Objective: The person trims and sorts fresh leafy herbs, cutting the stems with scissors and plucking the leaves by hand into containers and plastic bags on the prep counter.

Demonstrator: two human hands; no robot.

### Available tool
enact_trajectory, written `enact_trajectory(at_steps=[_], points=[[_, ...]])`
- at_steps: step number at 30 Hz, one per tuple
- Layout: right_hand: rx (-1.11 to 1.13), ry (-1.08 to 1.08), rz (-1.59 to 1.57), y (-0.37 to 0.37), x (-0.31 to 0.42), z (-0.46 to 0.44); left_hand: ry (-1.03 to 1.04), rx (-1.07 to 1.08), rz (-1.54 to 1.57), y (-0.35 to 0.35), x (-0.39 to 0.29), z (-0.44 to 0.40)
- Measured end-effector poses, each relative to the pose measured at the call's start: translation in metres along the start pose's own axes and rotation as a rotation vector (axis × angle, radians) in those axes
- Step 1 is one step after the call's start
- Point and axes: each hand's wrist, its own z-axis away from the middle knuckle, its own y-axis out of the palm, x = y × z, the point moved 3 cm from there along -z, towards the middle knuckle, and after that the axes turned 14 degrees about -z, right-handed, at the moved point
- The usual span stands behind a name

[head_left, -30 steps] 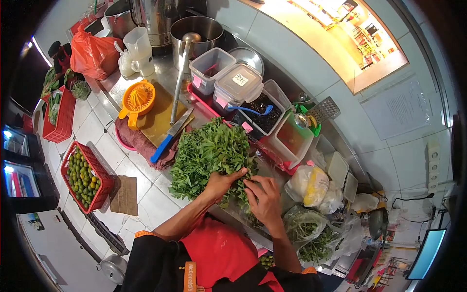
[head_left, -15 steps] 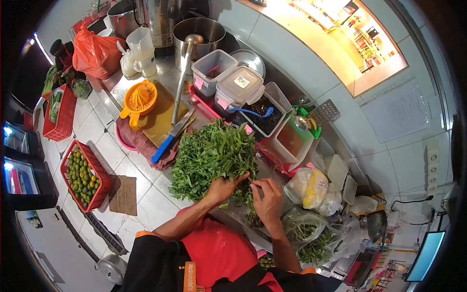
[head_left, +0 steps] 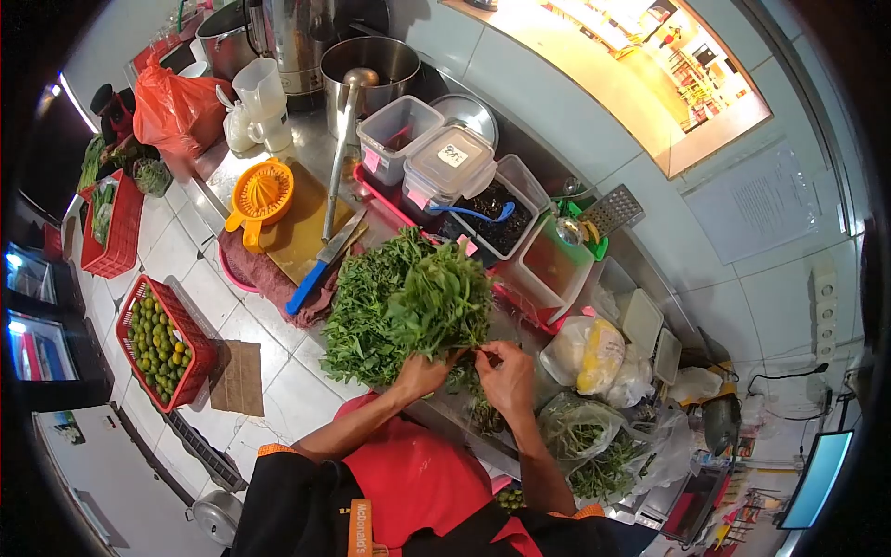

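A large heap of leafy greens lies on the metal counter in front of me. My left hand is closed round the stems of a leafy bunch at the heap's right side, its fingers partly under the leaves. Close beside it on the right, my right hand pinches thin stems between thumb and fingertips. A knife with a blue handle rests at the heap's upper left, by the cutting board. Below and right of my right hand is a clear plastic bag of greens.
Behind the heap stand a lidded plastic container, an open container of dark bits and a steel pot with a ladle. An orange juicer is at left. A red crate of green citrus sits on the floor.
The bunch in my left hand has risen and its leaves now stand over the heap. My right hand has drawn in to the stems beside my left hand.
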Motion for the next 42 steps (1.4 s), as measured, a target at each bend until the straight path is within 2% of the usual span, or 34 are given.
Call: enact_trajectory(at_steps=[2,3,4,6,8,10,12,14,17,19,20,21,23,26,29,32,35,38,40,41,42], points=[[-0.003,-0.004,0.03,0.001,-0.004,0.0,0.107,-0.037,0.042,0.002,0.002,0.003],[-0.011,0.094,-0.046,0.001,-0.006,0.0,0.111,-0.039,0.04,0.005,0.004,0.002],[-0.022,0.189,-0.124,0.002,-0.007,-0.002,0.137,-0.062,0.01,0.007,0.007,0.0],[-0.017,0.227,-0.16,0.005,-0.015,0.0,0.188,-0.084,-0.028,0.014,0.013,0.0],[0.019,0.274,-0.151,0.007,-0.03,-0.002,0.328,-0.181,-0.168,0.022,0.017,0.0],[0.041,0.288,-0.136,0.009,-0.038,0.002,0.375,-0.14,-0.224,0.027,0.024,0.001],[0.019,0.31,-0.144,0.01,-0.036,0.002,0.457,-0.318,-0.244,0.028,0.027,0.001],[-0.029,0.32,-0.13,0.007,-0.026,0.003,0.422,-0.054,-0.492,0.038,0.038,-0.003],[-0.016,0.354,-0.021,0.01,-0.024,0.005,0.405,-0.183,-0.273,0.043,0.036,0.001],[-0.061,0.294,-0.069,0.012,-0.026,0.006,0.19,-0.108,-0.15,0.045,0.041,-0.001],[-0.074,0.295,-0.076,0.013,-0.027,0.006,0.201,-0.103,-0.158,0.045,0.044,-0.002],[-0.06,0.31,-0.017,0.012,-0.026,0.006,0.338,-0.115,-0.291,0.045,0.044,-0.004],[-0.052,0.332,0.04,0.013,-0.03,0.008,0.482,-0.119,-0.426,0.05,0.045,-0.002],[-0.101,0.272,-0.013,0.018,-0.034,0.01,0.408,-0.083,-0.312,0.061,0.062,-0.003],[-0.236,0.283,-0.094,0.02,-0.032,0.011,0.494,-0.009,-0.553,0.076,0.074,-0.011],[-0.273,0.164,-0.121,0.026,-0.036,0.013,0.333,0.095,-0.7,0.063,0.046,-0.001],[-0.269,0.213,-0.11,0.025,-0.029,0.011,0.38,-0.115,-0.656,0.056,0.036,0.003],[-0.259,0.257,-0.059,0.029,-0.046,0.011,0.457,-0.078,-0.775,0.063,0.054,0.004],[-0.213,0.13,0.01,0.027,-0.049,0.01,0.395,0.093,-0.833,0.066,0.06,0.004],[-0.22,0.137,0.01,0.027,-0.05,0.012,0.378,0.153,-0.853,0.067,0.063,0.003],[-0.177,0.178,0.016,0.027,-0.052,0.012,0.439,0.084,-0.722,0.067,0.065,0.0]])
